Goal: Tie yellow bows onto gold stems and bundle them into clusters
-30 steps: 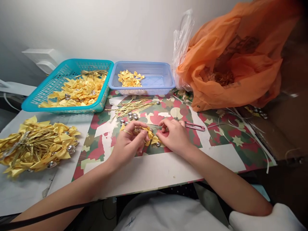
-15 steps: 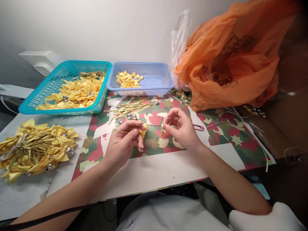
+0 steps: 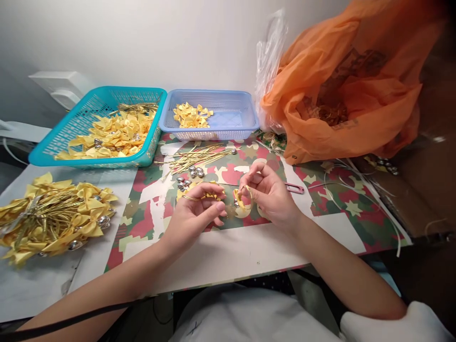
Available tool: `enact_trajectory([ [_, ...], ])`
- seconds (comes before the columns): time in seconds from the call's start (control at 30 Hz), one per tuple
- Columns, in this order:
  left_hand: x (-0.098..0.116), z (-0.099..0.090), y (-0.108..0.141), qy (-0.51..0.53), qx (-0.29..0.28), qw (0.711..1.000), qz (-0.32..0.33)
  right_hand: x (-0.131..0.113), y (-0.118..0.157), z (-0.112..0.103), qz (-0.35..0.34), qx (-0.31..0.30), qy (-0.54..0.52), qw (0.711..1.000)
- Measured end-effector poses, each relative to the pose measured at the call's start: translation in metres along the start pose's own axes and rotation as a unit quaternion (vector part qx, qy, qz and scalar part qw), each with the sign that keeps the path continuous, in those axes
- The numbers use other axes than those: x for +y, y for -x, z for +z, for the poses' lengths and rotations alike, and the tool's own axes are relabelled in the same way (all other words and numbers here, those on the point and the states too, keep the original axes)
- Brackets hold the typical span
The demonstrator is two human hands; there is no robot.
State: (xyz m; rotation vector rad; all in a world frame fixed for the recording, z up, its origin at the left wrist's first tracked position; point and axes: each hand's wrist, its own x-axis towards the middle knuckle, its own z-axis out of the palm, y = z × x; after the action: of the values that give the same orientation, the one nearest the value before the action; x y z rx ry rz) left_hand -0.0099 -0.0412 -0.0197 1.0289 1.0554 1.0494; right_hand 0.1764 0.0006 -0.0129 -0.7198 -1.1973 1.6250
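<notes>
Since right hand (image 3: pixel 269 194) partly covers yellow ribbon (image 3: pixel 243 206), shape unclear.

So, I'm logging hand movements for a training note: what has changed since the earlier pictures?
Since the first picture, the right hand has moved rightward, away from the left hand. It now pinches a yellow ribbon piece; whether it already held that at first is unclear. The teal basket, lavender-blue basket and gold ties stayed put.
</notes>
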Motion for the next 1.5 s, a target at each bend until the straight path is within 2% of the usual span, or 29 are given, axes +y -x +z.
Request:
enact_trajectory([
  [0.23, -0.001, 0.009, 0.001, 0.012, -0.048, 0.999, -0.023, 0.008, 0.007, 0.017, -0.001, 0.004, 0.036, 0.999],
  [0.57, -0.005, 0.008, -0.001, 0.025, -0.038, 0.998, -0.044, 0.011, 0.007, 0.021, 0.001, 0.054, 0.089, 0.995],
  [0.63, -0.003, 0.009, -0.002, 0.034, -0.028, 0.997, -0.057, 0.010, 0.008, 0.019, -0.012, 0.052, 0.107, 0.993],
  [0.7, -0.002, 0.009, -0.002, 0.041, -0.013, 0.997, -0.065, 0.007, 0.009, 0.016, -0.053, 0.053, 0.144, 0.987],
  [0.8, 0.000, 0.009, -0.003, 0.052, 0.012, 0.997, -0.052, 0.002, 0.011, 0.009, -0.168, 0.055, 0.267, 0.947],
  [0.9, 0.000, 0.008, -0.002, 0.062, 0.026, 0.997, -0.035, 0.000, 0.014, 0.006, -0.263, 0.019, 0.423, 0.867],
  [1.0, 0.001, 0.007, -0.001, 0.061, 0.031, 0.997, -0.038, 0.003, 0.016, 0.009, -0.287, -0.014, 0.529, 0.799],
  [1.1, 0.002, 0.007, -0.001, 0.058, 0.036, 0.997, -0.036, 0.007, 0.017, 0.012, -0.285, -0.014, 0.568, 0.772],
  [1.27, 0.002, 0.007, -0.002, 0.059, 0.046, 0.997, -0.010, 0.011, 0.017, 0.015, -0.277, 0.006, 0.572, 0.772],
  [1.43, 0.000, 0.007, -0.003, 0.048, 0.062, 0.997, 0.006, 0.014, 0.017, 0.017, -0.259, 0.029, 0.546, 0.796],
  [1.5, -0.002, 0.008, -0.003, 0.041, 0.058, 0.997, 0.017, 0.015, 0.017, 0.018, -0.231, 0.045, 0.531, 0.814],
])
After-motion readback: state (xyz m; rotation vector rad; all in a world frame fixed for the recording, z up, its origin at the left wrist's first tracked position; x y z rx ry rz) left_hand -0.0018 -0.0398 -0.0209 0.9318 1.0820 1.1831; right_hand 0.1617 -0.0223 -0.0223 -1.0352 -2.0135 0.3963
